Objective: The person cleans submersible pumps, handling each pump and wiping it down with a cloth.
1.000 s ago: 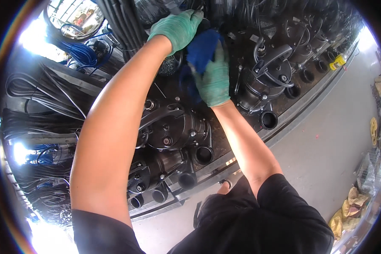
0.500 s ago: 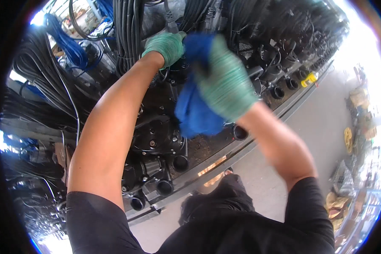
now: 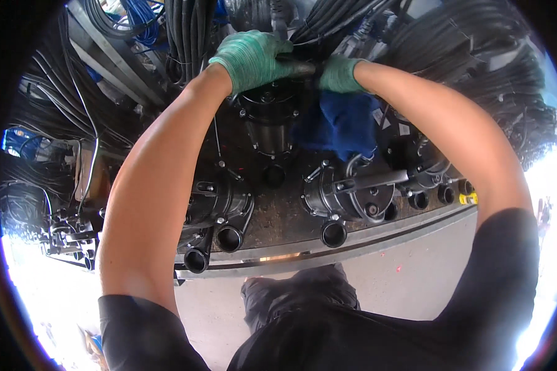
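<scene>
My left hand (image 3: 254, 62), in a green knit glove with dark fingers, is closed over the top of a black motor pump (image 3: 269, 127) standing in the middle; what exactly lies under its fingers is hidden. A blue cloth (image 3: 346, 123) hangs from my right hand (image 3: 340, 74), gloved alike, just right of that pump. The right fingers are mostly hidden behind the glove and cloth. To either side lie more black pumps, one at the right (image 3: 359, 201) and one at the left (image 3: 220, 204), with round outlets toward me.
Coiled black cables (image 3: 185, 43) rise behind the left hand, and more cable bundles (image 3: 476, 68) fill the far right. A metal rail (image 3: 278, 266) edges the bench along my side. A yellow object (image 3: 468, 198) lies by the right forearm.
My right hand has moved right and slightly away from me with the blue cloth. The left hand stays near the pump's top. The view has turned, showing the pumps more squarely.
</scene>
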A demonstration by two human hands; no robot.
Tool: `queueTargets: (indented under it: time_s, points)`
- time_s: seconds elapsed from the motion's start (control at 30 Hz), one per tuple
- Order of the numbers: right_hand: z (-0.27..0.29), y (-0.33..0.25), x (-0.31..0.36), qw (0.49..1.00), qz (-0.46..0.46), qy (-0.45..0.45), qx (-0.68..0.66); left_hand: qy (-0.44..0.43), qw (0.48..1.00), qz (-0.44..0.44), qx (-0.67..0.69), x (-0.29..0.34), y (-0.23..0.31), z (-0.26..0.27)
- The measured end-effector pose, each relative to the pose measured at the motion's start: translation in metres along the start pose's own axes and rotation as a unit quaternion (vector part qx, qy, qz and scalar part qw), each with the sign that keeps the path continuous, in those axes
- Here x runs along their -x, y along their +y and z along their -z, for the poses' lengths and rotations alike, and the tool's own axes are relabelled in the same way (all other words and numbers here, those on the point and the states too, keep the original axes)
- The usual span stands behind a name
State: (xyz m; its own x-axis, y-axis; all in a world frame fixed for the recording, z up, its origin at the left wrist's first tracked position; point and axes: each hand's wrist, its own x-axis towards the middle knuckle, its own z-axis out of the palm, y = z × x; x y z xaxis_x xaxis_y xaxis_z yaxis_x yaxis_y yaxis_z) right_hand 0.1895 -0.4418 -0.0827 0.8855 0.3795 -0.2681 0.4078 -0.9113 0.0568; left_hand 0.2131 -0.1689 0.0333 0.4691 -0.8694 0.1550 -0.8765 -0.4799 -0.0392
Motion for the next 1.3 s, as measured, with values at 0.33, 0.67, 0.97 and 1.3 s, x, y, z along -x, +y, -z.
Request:
queueTargets:
  time_s: [0.33, 0.67, 0.97, 1.3]
  points:
    - [0.015, -0.093, 0.048, 0.503, -0.238, 0.068, -0.828, 0.05, 0.992, 0.109, 0.026, -0.006, -0.026, -0.013]
    - [-0.047, -0.096, 0.001, 0.864, -0.24, -0.137, -0.421, -0.016, 0.986, 0.125, 0.11, -0.024, -0.009, -0.003]
    - [0.032, -0.063, 0.025, 0.888, -0.154, -0.073, -0.428, -0.037, 0.992, 0.073, 0.099, -0.004, -0.018, 0.008]
    - [-0.022, -0.04, -0.034, 0.954, -0.138, -0.163, -0.212, -0.046, 0.983, -0.065, 0.164, 0.015, -0.007, 0.012]
